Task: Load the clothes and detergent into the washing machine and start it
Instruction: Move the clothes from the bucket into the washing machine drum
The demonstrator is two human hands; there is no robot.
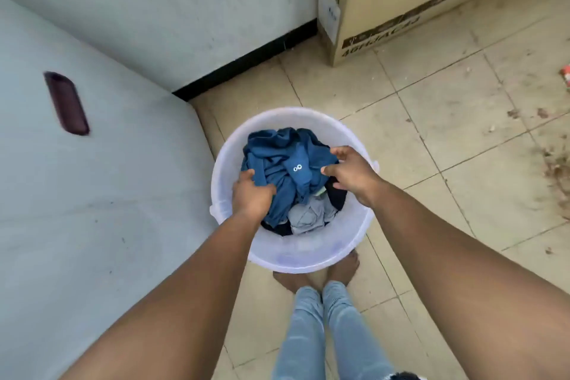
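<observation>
A round translucent white plastic bucket (pixel 308 256) stands on the beige tiled floor (pixel 447 148), just in front of the person's bare feet and beside the pale grey side panel of a washing machine (pixel 92 194) with a dark recessed handle. Inside the bucket lies a crumpled heap of clothes: a dark blue fabric garment (pixel 277 157) on top, bearing a small white ring-shaped mark, a pale grey-blue piece of cloth (pixel 311 216) under it toward the near side, and something black at the bottom edge.

Both bare arms reach down from the near edge into the bucket. The left hand (pixel 251 194) has its fingers curled into the blue garment at the left of the heap, gripping a bunch of it. The right hand (pixel 348 171) sits at the right of the heap, thumb and fingers bent and closing on the blue fabric's edge.

A tan printed cardboard box (pixel 401 3) stands against the wall, well apart from the bucket.
</observation>
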